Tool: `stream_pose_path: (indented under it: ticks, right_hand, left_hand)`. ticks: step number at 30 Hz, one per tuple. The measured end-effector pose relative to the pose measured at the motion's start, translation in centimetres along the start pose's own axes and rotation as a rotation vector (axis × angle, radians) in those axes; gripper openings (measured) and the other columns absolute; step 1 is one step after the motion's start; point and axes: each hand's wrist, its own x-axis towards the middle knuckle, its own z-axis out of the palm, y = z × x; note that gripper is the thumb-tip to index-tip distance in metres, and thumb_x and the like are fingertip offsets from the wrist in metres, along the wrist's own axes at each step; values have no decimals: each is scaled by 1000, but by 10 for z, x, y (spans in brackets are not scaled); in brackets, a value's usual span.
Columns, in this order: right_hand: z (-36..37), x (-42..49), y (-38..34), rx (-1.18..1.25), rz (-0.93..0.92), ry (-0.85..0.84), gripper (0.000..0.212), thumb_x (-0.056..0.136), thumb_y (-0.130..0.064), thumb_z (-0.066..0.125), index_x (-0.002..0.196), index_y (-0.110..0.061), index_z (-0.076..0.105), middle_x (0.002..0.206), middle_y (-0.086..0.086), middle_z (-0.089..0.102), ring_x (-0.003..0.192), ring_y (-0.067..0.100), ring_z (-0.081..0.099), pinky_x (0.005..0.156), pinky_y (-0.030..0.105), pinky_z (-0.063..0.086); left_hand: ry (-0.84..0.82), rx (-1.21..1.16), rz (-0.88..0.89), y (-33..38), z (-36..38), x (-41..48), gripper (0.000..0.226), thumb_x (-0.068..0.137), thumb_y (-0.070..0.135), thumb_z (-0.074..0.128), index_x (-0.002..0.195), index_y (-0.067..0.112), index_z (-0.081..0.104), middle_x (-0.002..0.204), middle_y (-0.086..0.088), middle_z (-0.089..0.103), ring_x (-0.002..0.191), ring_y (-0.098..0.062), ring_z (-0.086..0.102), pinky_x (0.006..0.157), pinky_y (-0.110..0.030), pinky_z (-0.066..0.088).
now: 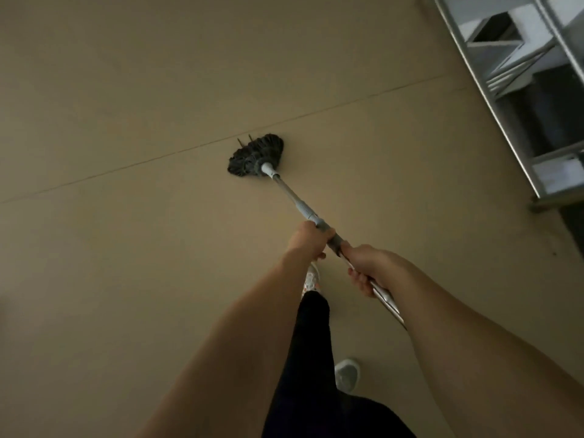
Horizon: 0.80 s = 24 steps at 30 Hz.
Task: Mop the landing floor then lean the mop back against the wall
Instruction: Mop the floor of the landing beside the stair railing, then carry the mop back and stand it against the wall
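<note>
A mop with a dark grey string head (pixel 254 156) rests on the beige landing floor (pixel 126 105), just below a thin joint line in the floor. Its metal handle (pixel 294 196) slants down and to the right toward me. My left hand (pixel 308 240) is wrapped around the handle at the grey collar. My right hand (pixel 366 267) grips the shiny lower part of the handle just behind the left one. Both arms reach forward from the bottom of the view.
A metal stair railing (pixel 493 99) runs along the upper right, with steps visible below it and a post base (pixel 543 202) on the floor. My dark-trousered leg (pixel 311 343) and two light shoes (pixel 347 373) stand under the handle.
</note>
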Motion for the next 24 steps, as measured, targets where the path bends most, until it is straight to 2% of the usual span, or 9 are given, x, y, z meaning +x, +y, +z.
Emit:
stream_pose_path:
  ticks: [3, 6, 9, 14, 16, 18, 20, 22, 24]
  right_hand:
    - [-25, -28, 79, -73, 40, 53, 61, 95, -66, 31, 65, -14, 38, 40, -2, 33, 25, 7, 23, 38, 9, 25]
    - [-49, -56, 151, -157, 62, 85, 53, 98, -56, 37, 69, -12, 40, 36, 0, 32, 25, 10, 23, 39, 10, 26]
    - [-69, -91, 203, -330, 39, 119, 46, 102, -45, 42, 71, -11, 41, 45, 6, 36, 28, 15, 30, 37, 15, 27]
    - [-106, -152, 263, -643, 42, 162, 41, 100, -31, 56, 68, -6, 51, 47, 4, 53, 34, 16, 47, 50, 27, 38]
    - [-109, -180, 274, -789, -10, 327, 28, 98, -27, 59, 77, -10, 57, 64, 3, 58, 52, 17, 53, 59, 28, 47]
    - [-105, -204, 279, -985, -163, 625, 12, 95, -26, 59, 89, -17, 64, 86, 2, 64, 77, 22, 62, 70, 32, 45]
    - [-101, -215, 288, -1002, -358, 945, 19, 94, -24, 55, 110, -18, 65, 107, 5, 68, 101, 27, 64, 71, 36, 39]
    - [-98, -222, 306, -908, -592, 1189, 24, 91, -24, 55, 112, -16, 63, 106, 8, 66, 99, 30, 61, 71, 40, 42]
    - [-98, -228, 329, -809, -746, 1338, 22, 87, -26, 61, 105, -15, 65, 92, 7, 67, 84, 29, 63, 67, 39, 46]
  left_hand:
    - [8, 481, 348, -9, 56, -74, 44, 99, 27, 50, 142, 18, 50, 141, -9, 52, 127, -30, 53, 106, -42, 45]
    - [-150, 722, 530, -13, 115, -136, 55, 91, 12, 55, 142, 29, 51, 138, -8, 43, 124, -30, 51, 99, -35, 44]
    - [-242, 940, 677, -16, 164, -186, 68, 80, 23, 72, 143, 33, 48, 139, -6, 42, 118, -32, 47, 97, -38, 44]
    - [-298, 1023, 870, 2, 218, -236, 40, 89, 41, 63, 125, 26, 57, 122, -4, 64, 111, -32, 55, 90, -42, 47]
    - [-371, 991, 880, 13, 234, -250, 34, 94, 35, 59, 124, 17, 57, 117, -9, 67, 108, -33, 61, 85, -39, 47]
    - [-370, 1000, 898, 27, 243, -260, 33, 99, 30, 54, 126, 11, 59, 124, -13, 66, 113, -33, 61, 89, -39, 46]
    - [-350, 1076, 892, 43, 247, -264, 36, 102, 23, 46, 132, 5, 57, 134, -16, 60, 123, -33, 56, 100, -38, 44]
    - [-352, 1071, 884, 64, 249, -266, 36, 101, 13, 47, 132, -2, 54, 134, -20, 58, 124, -35, 55, 104, -40, 45]
    - [-381, 1066, 935, 90, 250, -275, 34, 97, 11, 49, 128, -1, 56, 127, -22, 62, 117, -36, 60, 99, -43, 49]
